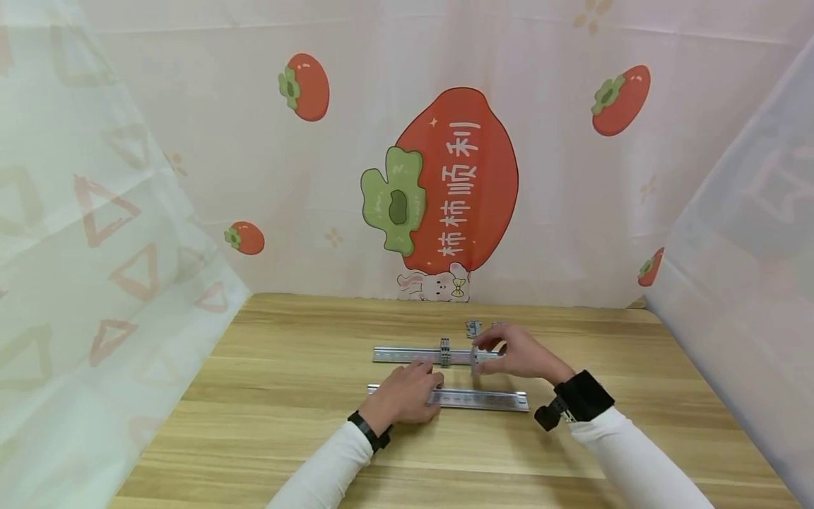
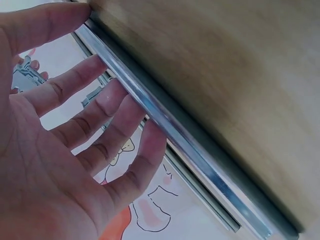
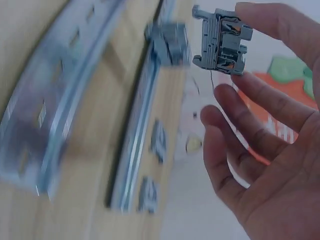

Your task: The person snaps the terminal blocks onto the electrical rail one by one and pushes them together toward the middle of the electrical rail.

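Terminal block (image 3: 220, 42), grey, pinched between thumb and index finger of the right hand (image 1: 518, 352); the remaining fingers bent and off the piece. Position: over the right part of the far rail (image 1: 407, 355), clamping feet toward the rail in the right wrist view, block apart from the rail there.

Left hand (image 1: 407, 394) at the near rail (image 1: 480, 399): fingers well spread, lightly bent, tips along one edge, thumb set apart. Cannot tell whether they grip the rail or merely rest on it.

Both rails metal, slotted, lying roughly parallel on the wood-grain desk (image 1: 254, 396). Far rail carries a small group of mounted blocks (image 1: 445, 352), left of the held piece in the head view. Two loose blocks (image 3: 159, 142) lie just beyond the far rail; their detail is blurred.

Surroundings: pale backdrop (image 1: 559, 233) behind the desk, large persimmon print (image 1: 490, 212) at centre. White sleeves (image 1: 337, 466); black strap (image 1: 372, 431) on left wrist, black device (image 1: 585, 396) on right.
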`<state>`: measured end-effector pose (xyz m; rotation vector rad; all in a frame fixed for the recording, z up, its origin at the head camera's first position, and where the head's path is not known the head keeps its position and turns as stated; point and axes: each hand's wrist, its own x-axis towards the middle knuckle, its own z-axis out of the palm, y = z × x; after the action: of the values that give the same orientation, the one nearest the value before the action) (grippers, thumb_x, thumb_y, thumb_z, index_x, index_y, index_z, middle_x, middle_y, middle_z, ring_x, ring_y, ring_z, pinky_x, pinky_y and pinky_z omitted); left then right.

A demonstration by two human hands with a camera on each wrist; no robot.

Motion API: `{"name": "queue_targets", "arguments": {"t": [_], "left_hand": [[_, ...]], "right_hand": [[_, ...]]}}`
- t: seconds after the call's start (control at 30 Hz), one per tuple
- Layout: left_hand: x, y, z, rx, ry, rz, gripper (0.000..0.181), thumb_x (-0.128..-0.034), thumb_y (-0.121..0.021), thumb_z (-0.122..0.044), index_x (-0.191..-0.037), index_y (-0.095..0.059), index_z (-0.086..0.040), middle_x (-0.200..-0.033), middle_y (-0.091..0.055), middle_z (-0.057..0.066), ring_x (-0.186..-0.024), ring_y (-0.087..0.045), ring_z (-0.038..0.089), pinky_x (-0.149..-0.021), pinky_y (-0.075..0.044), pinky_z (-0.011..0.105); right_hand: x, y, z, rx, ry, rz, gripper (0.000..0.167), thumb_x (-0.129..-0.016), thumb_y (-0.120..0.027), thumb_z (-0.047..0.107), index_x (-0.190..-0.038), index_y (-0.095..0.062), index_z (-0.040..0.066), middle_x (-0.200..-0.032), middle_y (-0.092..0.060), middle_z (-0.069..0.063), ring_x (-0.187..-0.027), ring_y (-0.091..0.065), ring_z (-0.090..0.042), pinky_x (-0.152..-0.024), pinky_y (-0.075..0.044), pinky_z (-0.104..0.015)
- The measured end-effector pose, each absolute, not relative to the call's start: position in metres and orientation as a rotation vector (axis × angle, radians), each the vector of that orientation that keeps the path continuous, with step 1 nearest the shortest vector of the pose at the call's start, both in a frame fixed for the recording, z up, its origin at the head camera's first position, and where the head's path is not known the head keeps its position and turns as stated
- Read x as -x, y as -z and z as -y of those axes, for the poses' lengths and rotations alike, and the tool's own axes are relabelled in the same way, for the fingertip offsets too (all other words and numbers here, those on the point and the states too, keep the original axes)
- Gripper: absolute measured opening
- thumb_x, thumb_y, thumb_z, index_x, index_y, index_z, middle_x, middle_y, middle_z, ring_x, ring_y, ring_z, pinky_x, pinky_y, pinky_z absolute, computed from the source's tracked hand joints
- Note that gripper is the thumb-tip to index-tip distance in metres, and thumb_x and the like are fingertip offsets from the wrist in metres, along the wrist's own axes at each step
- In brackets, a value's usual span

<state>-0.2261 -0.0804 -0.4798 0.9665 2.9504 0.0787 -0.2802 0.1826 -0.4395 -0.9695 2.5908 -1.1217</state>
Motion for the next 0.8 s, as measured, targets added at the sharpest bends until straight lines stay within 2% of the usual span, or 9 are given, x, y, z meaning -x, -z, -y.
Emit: {"name": "queue_targets", "arguments": {"t": [0.17,0.43,0.63,0.8], "left_hand": [[0.227,0.479,0.079,-0.938,-0.104,-2.944,0.034,-0.09,-0.073,-0.042,-0.117,-0.07,-0.021,-0.107,-0.059,-0.002,-0.103,-0.056,0.018,-0.077,-0.053,0.039],[0.226,0.477,0.079,-0.902,-0.118,-2.937,0.04,-0.0893,-0.075,-0.043,-0.121,-0.07,-0.019,-0.113,-0.06,0.001,-0.107,-0.057,0.02,-0.079,-0.054,0.042],[0.227,0.478,0.079,-0.906,-0.113,-2.931,0.043,-0.0901,-0.074,-0.044,-0.124,-0.069,-0.019,-0.117,-0.061,0.002,-0.111,-0.057,0.021,-0.079,-0.054,0.042],[0.226,0.478,0.08,-0.912,-0.123,-2.934,0.043,-0.09,-0.074,-0.044,-0.124,-0.069,-0.019,-0.119,-0.061,0.003,-0.114,-0.057,0.022,-0.08,-0.055,0.043]], "right_hand": [[0.272,0.443,-0.163,0.966,1.102,-2.504,0.044,-0.085,-0.084,0.025,-0.12,-0.07,0.001,-0.108,-0.068,-0.008,-0.099,-0.061,-0.031,-0.08,-0.052,-0.034],[0.267,0.448,-0.139,0.961,1.023,-2.449,0.039,-0.088,-0.08,0.014,-0.119,-0.066,-0.005,-0.1,-0.064,-0.01,-0.089,-0.059,-0.022,-0.079,-0.051,-0.032],[0.266,0.451,-0.128,0.93,0.915,-2.457,0.035,-0.089,-0.08,0.012,-0.116,-0.064,-0.002,-0.094,-0.063,-0.012,-0.081,-0.055,-0.017,-0.07,-0.047,-0.029],[0.264,0.448,-0.123,0.892,0.882,-2.447,0.034,-0.088,-0.08,0.012,-0.115,-0.064,-0.001,-0.093,-0.062,-0.013,-0.079,-0.053,-0.017,-0.068,-0.047,-0.03]]}}
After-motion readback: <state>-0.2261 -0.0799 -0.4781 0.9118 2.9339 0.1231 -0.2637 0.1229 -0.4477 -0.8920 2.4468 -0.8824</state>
